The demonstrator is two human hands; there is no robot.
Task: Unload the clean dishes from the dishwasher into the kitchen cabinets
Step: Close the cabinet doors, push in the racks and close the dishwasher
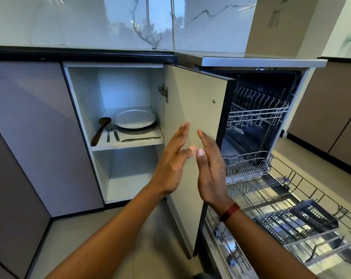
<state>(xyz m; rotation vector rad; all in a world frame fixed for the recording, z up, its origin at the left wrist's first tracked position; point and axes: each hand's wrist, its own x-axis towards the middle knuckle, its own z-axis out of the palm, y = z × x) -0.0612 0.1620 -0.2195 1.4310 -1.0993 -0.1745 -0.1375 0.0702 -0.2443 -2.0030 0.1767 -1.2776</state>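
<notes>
Hovering before the open cabinet door: left hand and right hand, palms facing, just apart; fingers straight and released, grasping nothing.

Dishes sit on the cabinet's upper shelf: a stack of plates at the back right; wooden spoon leaning at the left; forks beside it; table knife lying along the front edge.

Dishwasher open at the right; lower rack pulled out and looks bare; black cutlery basket appears empty; something glints in the upper rack, too blurred to name.

Unloading looks nearly or wholly finished.

Handling, as a judgement: plates stiff, breakable, likely slick and heavy as a stack, so take them by opposite rims with both hands; knife and forks light, best taken by the handles; spoon light, not fragile.
</notes>
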